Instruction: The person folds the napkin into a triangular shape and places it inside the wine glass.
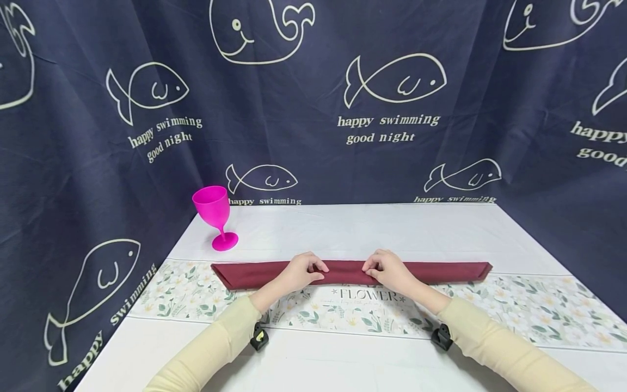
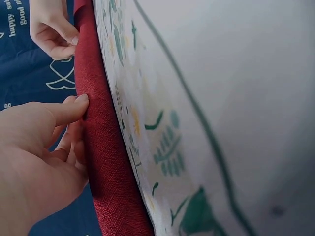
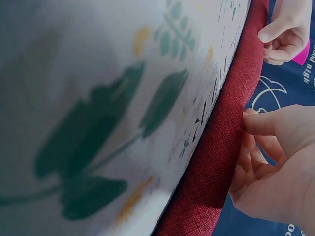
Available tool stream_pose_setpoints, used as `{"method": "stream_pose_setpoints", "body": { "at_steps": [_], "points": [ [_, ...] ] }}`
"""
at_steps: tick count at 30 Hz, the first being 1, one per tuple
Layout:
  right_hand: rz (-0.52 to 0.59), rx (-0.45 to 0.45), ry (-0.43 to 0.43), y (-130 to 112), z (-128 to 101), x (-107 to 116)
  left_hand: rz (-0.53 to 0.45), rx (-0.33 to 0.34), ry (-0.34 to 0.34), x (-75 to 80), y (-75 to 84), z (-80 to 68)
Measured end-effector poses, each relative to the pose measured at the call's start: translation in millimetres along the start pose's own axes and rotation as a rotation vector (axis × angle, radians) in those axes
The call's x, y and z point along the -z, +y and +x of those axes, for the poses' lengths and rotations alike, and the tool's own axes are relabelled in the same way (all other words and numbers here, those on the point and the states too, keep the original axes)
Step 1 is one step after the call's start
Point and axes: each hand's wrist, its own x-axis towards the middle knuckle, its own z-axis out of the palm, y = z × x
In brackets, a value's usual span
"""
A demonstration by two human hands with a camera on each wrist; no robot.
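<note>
A dark red cloth point(image 1: 441, 271), folded into a long narrow strip, lies across the table on a floral runner point(image 1: 539, 310). My left hand point(image 1: 318, 270) pinches the strip left of its middle. My right hand point(image 1: 370, 270) pinches it just right of the middle, a short gap from the left hand. In the left wrist view the left hand's thumb point(image 2: 74, 105) presses the cloth point(image 2: 103, 147) with the fingers curled behind it. The right wrist view shows the right hand's thumb point(image 3: 256, 123) on the cloth point(image 3: 216, 162) in the same way.
A pink plastic goblet point(image 1: 217, 218) stands upright at the table's far left, behind the cloth's left end. The white table point(image 1: 372, 228) is walled at the back and both sides by a navy fish-print curtain point(image 1: 294, 109).
</note>
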Motion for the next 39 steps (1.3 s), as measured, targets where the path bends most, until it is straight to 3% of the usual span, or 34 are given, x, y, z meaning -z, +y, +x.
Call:
{"method": "stream_pose_setpoints", "body": {
  "at_steps": [5, 17, 28, 39],
  "points": [
    [0.006, 0.004, -0.017, 0.9, -0.5, 0.9, -0.006, 0.02, -0.01, 1.4, 1.1, -0.3],
    [-0.016, 0.039, -0.043, 3.7, -1.0, 0.2, 0.001, -0.036, -0.031, 1.9, -1.9, -1.5],
    [-0.014, 0.03, -0.079, 1.4, -4.7, 1.9, 0.062, -0.01, -0.096, 1.8, -1.1, -3.1],
    [-0.076, 0.007, -0.093, 1.1, -4.3, 0.0, 0.106, -0.011, -0.084, 2.3, -0.4, -4.2]
  ]
}}
